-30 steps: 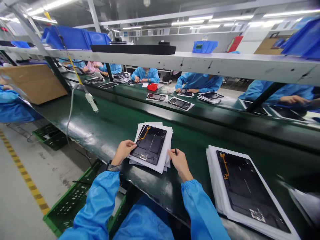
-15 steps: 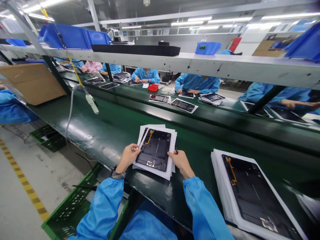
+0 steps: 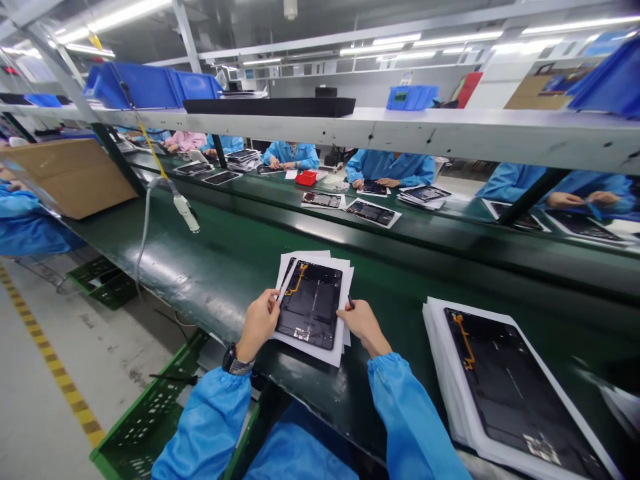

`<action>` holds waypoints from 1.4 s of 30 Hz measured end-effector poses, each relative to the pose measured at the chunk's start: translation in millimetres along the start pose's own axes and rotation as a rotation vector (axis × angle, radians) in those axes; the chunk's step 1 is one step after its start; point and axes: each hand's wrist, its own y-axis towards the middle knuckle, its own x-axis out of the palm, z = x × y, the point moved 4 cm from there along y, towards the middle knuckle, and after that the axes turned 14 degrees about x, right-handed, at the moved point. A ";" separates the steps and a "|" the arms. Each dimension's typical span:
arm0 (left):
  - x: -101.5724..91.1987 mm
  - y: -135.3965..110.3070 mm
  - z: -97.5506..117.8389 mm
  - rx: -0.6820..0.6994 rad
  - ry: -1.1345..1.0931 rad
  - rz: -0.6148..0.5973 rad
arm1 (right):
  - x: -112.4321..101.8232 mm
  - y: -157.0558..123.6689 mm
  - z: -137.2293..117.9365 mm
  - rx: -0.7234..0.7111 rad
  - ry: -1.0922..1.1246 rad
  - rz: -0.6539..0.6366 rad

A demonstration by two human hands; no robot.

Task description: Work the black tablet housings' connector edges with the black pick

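A dark tablet back panel (image 3: pixel 313 304) with an orange flex cable lies on a small stack of white sheets (image 3: pixel 345 273) on the green bench (image 3: pixel 225 253). My left hand (image 3: pixel 260 321) grips the left edge of the sheets and panel, fingers curled round it. My right hand (image 3: pixel 363 323) rests against the right edge, fingers closed on a thin dark tool (image 3: pixel 351 302) whose tip sticks up between them.
A second, larger stack of white sheets (image 3: pixel 440 373) with a dark panel (image 3: pixel 515 387) on top lies to the right. A hanging cable tool (image 3: pixel 187 213) dangles at the left. Co-workers in blue coats sit across the line. A green crate (image 3: pixel 150 407) stands below.
The panel and its sheets have been turned from tilted to nearly square with me and drawn slightly nearer. Both hands kept their hold on the edges.
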 end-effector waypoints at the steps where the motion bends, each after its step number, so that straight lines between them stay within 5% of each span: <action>1: 0.0 -0.3 0.2 0.003 0.016 0.002 | 0.2 -0.6 -1.2 -0.005 0.026 0.006; 11: -3.8 3.4 3.4 0.016 0.001 0.103 | 6.3 -17.9 -22.3 -0.149 0.412 0.062; 14: -9.4 -2.4 18.9 0.024 -0.051 0.117 | -15.6 -40.6 0.8 -0.184 0.522 0.121; 17: -5.9 -20.7 40.9 0.024 -0.141 0.076 | -52.2 -72.3 55.3 -0.141 0.576 0.195; 21: 21.2 -52.6 71.8 0.057 -0.269 -0.087 | -90.8 -110.6 140.8 0.002 0.539 0.295; 25: 54.4 -63.8 103.6 0.313 -0.168 -0.241 | -97.8 -123.7 191.5 0.057 0.334 0.439; 30: 116.5 -41.1 136.4 0.886 0.381 -0.709 | -87.2 -120.1 201.1 0.066 0.029 0.574; 35: 166.1 -1.5 132.2 0.982 0.530 -0.894 | -81.2 -130.8 195.4 0.083 -0.253 0.591; 42: 148.5 0.8 115.7 1.061 0.617 -1.010 | -76.6 -138.7 217.3 0.069 -0.397 0.557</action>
